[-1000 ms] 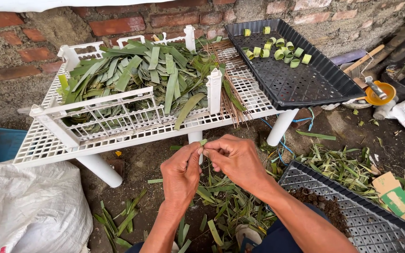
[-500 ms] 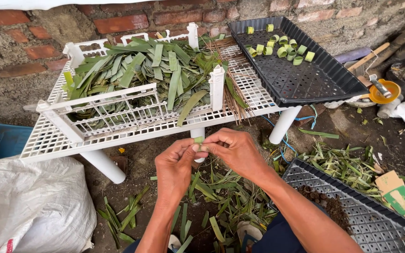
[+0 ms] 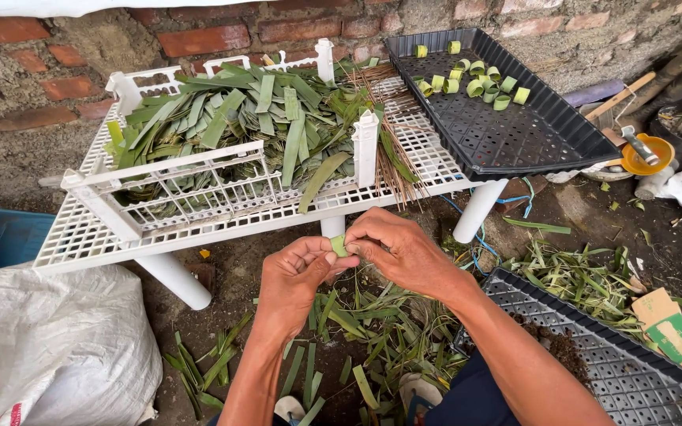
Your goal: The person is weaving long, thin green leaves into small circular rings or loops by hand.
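Note:
My left hand (image 3: 297,276) and my right hand (image 3: 392,248) meet in front of the white rack's front edge, both pinching a small piece of green leaf strip (image 3: 339,245) between their fingertips. Most of the strip is hidden by my fingers. Behind the hands a white plastic basket (image 3: 191,177) on the white slatted rack (image 3: 80,237) holds a pile of cut green leaf strips (image 3: 262,118). A bundle of thin brown sticks (image 3: 392,162) lies across the rack beside the basket. Several rolled green leaf rings (image 3: 479,79) sit on a black perforated tray (image 3: 515,134) at the right.
A brick wall (image 3: 199,35) stands behind the rack. A white sack (image 3: 49,347) lies at the lower left, a blue bin (image 3: 1,233) beside it. Another black tray (image 3: 617,363) is at the lower right. Leaf scraps (image 3: 372,331) litter the ground. An orange dish (image 3: 647,154) is at the right.
Both hands have stayed together on the leaf piece, fingers shifting slightly around it. The view has drifted a little; nothing else moved.

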